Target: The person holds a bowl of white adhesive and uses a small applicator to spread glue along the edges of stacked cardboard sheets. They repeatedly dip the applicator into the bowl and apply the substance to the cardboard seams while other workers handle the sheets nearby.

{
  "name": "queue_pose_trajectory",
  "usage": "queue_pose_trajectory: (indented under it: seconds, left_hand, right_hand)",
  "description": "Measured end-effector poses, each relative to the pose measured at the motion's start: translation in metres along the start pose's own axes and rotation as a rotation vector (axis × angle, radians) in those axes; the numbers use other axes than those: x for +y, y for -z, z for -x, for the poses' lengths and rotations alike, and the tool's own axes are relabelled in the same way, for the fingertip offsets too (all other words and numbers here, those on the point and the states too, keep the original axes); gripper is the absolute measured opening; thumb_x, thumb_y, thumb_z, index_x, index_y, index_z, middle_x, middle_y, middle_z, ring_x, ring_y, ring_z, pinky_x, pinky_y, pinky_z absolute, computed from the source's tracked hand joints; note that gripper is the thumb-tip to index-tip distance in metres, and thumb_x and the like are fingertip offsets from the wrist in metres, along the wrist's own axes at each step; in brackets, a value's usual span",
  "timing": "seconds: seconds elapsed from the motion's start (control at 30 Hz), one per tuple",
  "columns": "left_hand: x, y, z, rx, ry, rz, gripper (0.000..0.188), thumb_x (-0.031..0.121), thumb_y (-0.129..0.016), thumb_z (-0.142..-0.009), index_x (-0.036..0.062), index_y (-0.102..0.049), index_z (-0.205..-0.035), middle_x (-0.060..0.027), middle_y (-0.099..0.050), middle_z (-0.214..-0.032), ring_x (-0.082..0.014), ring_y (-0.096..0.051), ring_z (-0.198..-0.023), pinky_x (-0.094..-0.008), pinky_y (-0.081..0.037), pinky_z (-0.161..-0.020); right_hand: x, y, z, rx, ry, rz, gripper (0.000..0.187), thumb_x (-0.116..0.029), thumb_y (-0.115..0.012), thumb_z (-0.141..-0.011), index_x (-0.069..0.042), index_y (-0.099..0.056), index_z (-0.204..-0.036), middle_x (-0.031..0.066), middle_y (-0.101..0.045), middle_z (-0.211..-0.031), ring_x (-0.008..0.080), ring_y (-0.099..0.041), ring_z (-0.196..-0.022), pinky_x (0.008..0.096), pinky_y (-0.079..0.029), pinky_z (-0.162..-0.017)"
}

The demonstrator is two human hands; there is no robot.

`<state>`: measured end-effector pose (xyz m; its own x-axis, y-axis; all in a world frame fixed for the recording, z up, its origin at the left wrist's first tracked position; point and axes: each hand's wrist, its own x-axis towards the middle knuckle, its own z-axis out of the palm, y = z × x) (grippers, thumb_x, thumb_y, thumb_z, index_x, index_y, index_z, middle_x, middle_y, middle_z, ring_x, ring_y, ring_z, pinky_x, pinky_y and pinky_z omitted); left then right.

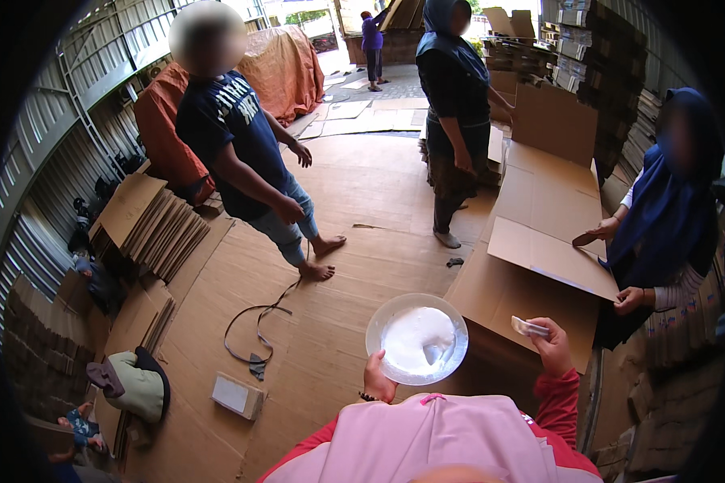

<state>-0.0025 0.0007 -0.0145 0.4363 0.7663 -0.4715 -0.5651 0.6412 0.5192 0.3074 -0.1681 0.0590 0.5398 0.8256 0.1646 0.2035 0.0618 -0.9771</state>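
Standing over a wide floor laid with brown cardboard [362, 241], I face a bulky shape under an orange tarp [278, 68] at the far left. To my right, large folded cardboard sheets [552, 189] run away from me, one panel standing upright at the far end. A co-worker in a navy T-shirt [234, 133] stands barefoot ahead on the left; another in dark clothes [457, 105] stands beside the far end of the sheets. A third, in a dark blue headscarf [660, 217], is at their right side, one hand gripping the edge of a raised flap [552, 253]. A leaning stack of cardboard [165, 233] fills part of the left side.

Right before me is a round, pale bowl [457, 344] with a soft white mass [411, 336] inside, hollowed on its right. My left hand [380, 378] holds the bowl at its near left side; the fingers beneath are hidden. My right hand [553, 348] is closed in a pinch on a small flat piece [528, 326], whitish along its face, which shows against the near cardboard, well apart from the bowl.
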Motion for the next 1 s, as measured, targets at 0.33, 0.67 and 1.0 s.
queue_pose_trajectory:
  seconds: [0.33, 0.67, 1.0]
  left_hand:
    - [0.000, 0.002, -0.005, -0.078, -0.044, -0.022, 0.051, 0.028, -0.041, -0.090, -0.0070, -0.042, -0.127, -0.0192, -0.050, -0.129, -0.0301, -0.047, -0.122, -0.0414, -0.034, -0.105]
    - [-0.001, 0.002, -0.024, -0.251, -0.347, -0.073, 0.033, 0.021, -0.050, -0.088, -0.0015, -0.054, -0.112, -0.0099, -0.059, -0.110, -0.0201, -0.054, -0.107, -0.0338, -0.040, -0.096]
    - [-0.022, 0.019, -0.020, -0.176, -0.509, -0.375, 0.029, 0.021, -0.049, -0.089, -0.0006, -0.057, -0.106, -0.0082, -0.060, -0.103, -0.0184, -0.056, -0.098, -0.0317, -0.043, -0.089]
  right_hand:
    - [-0.047, -0.037, 0.001, -0.135, 0.191, 0.142, 0.019, 0.005, -0.056, -0.085, -0.001, -0.063, -0.101, 0.0085, -0.066, -0.094, 0.0145, -0.062, -0.090, 0.0251, -0.047, -0.079]
    - [-0.050, -0.099, 0.000, -0.328, 0.621, 0.626, 0.027, 0.005, -0.059, -0.074, -0.010, -0.066, -0.096, 0.0051, -0.067, -0.089, 0.0216, -0.061, -0.080, 0.0326, -0.046, -0.069]
    - [-0.025, -0.132, -0.010, -0.355, 0.775, 0.968, 0.019, -0.007, -0.058, -0.075, -0.016, -0.067, -0.089, -0.0049, -0.068, -0.087, 0.0146, -0.059, -0.085, 0.0308, -0.039, -0.077]
